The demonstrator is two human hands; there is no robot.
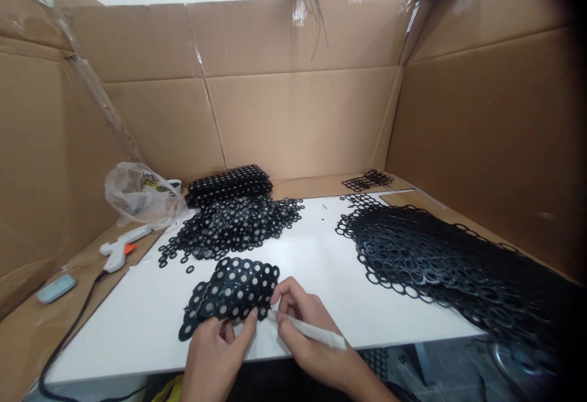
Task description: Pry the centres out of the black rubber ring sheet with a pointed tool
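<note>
A black sheet of joined rings (233,289) with pale round centres lies near the front of the white board. My left hand (219,353) pinches its lower edge between thumb and fingers. In my right hand (307,328) is a slim white pen-like tool (316,332), its tip touching the sheet's lower right corner. The right index finger bends close to the sheet's right edge. Behind the sheet is a heap of small black rings (233,225), some of them scattered singly at its left side.
Large black ring netting (426,255) covers the right side of the white board (316,267). At left are a white glue gun (117,255) with a cord, a light blue case (57,289) and a plastic bag (137,197). Folded black mesh (229,183) lies behind. Cardboard walls (298,115) surround everything.
</note>
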